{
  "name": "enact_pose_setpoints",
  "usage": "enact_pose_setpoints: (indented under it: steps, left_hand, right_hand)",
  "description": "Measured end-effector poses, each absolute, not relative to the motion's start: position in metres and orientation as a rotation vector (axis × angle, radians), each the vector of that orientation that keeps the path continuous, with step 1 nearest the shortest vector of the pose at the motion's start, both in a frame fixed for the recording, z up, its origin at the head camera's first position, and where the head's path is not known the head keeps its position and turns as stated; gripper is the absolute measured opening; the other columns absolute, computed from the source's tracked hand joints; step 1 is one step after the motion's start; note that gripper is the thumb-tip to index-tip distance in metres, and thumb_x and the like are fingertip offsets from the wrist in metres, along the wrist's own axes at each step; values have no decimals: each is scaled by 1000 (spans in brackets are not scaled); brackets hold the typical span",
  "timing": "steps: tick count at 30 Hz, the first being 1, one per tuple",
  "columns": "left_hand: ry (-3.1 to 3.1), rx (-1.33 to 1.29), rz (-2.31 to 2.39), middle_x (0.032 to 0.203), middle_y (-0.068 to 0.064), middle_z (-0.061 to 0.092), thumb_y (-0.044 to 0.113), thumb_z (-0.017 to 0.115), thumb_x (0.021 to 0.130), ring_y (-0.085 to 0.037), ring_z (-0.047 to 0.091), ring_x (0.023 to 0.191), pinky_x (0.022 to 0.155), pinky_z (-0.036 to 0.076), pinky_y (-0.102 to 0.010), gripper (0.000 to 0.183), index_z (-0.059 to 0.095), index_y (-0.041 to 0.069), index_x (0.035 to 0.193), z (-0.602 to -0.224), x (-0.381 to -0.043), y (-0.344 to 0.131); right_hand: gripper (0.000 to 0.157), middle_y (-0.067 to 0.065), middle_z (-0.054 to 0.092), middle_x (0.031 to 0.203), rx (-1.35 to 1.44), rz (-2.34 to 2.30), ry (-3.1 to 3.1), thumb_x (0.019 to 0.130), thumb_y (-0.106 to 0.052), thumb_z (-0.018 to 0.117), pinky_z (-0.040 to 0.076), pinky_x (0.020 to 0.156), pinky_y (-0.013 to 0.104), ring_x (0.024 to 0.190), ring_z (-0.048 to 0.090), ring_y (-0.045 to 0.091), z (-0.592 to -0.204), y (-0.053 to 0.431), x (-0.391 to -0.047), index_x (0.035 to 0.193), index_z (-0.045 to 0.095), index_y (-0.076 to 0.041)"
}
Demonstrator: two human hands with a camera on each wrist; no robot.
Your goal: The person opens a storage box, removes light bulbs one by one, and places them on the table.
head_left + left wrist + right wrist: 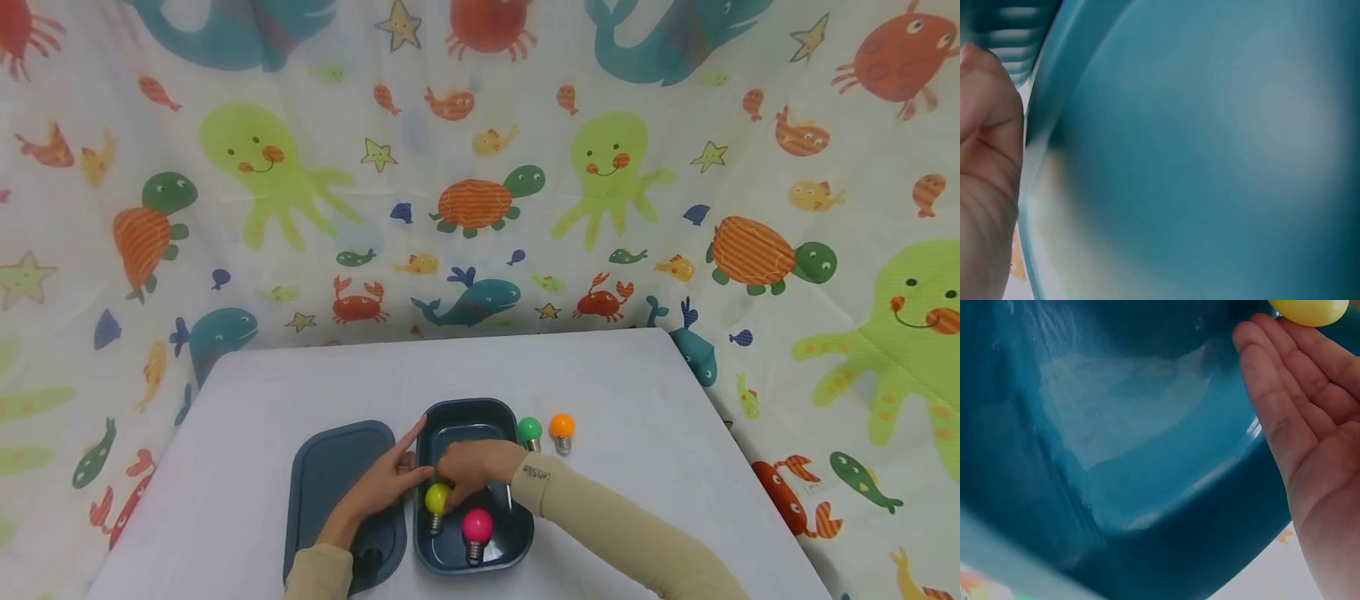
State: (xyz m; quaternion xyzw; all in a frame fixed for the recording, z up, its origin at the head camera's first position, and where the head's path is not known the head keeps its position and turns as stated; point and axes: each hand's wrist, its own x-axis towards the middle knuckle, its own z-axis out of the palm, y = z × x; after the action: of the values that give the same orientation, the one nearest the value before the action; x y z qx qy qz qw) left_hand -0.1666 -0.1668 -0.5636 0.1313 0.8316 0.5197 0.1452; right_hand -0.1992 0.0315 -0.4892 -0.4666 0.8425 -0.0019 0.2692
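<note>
A dark blue box lies on the white table, holding a yellow light bulb and a pink light bulb. Inside it, my right hand reaches down and pinches the yellow bulb's round end. In the right wrist view the bulb shows at the top, against the fingertips. My left hand rests along the box's left rim, index finger and thumb extended against it. In the left wrist view that hand shows at the left edge, beside a large blurred blue surface.
Left of the box a matching flat blue lid lies partly under my left forearm. A green bulb and an orange bulb lie right of the box, close to my right wrist. A sea-animal curtain hangs behind the table.
</note>
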Motion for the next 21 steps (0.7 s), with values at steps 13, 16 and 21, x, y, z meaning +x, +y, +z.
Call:
enact_pose_setpoints:
  steps: [13,16,21]
  left_hand:
    - [2383,303,1488,74,-7,51,35,69,91,-15,44,51,47,39,-28,81,18,43,155,-559,-165,-163]
    - [2391,270,1475,76,-7,52,38,70,90,-16,46,54,48,40,-28,82,18,44,154,-560,-164,-162]
    - [2396,290,1489,74,-7,51,37,71,89,-15,45,53,47,39,-28,84,19,43,154,-560,-164,-164]
  right_hand:
    - [30,-12,64,87,-1261,-113,2345,85,-34,77,47,76,15,76,55,2,-462,67,-221,109,71,-16]
    - [31,-11,62,89,-1178,-206,2401,85,-34,77,47,77,18,79,55,6,-445,90,-230,108,70,-15]
    - [31,-7,62,93,-1071,-308,2473,86,-31,77,48,80,24,85,54,11,-418,132,-240,110,68,-13]
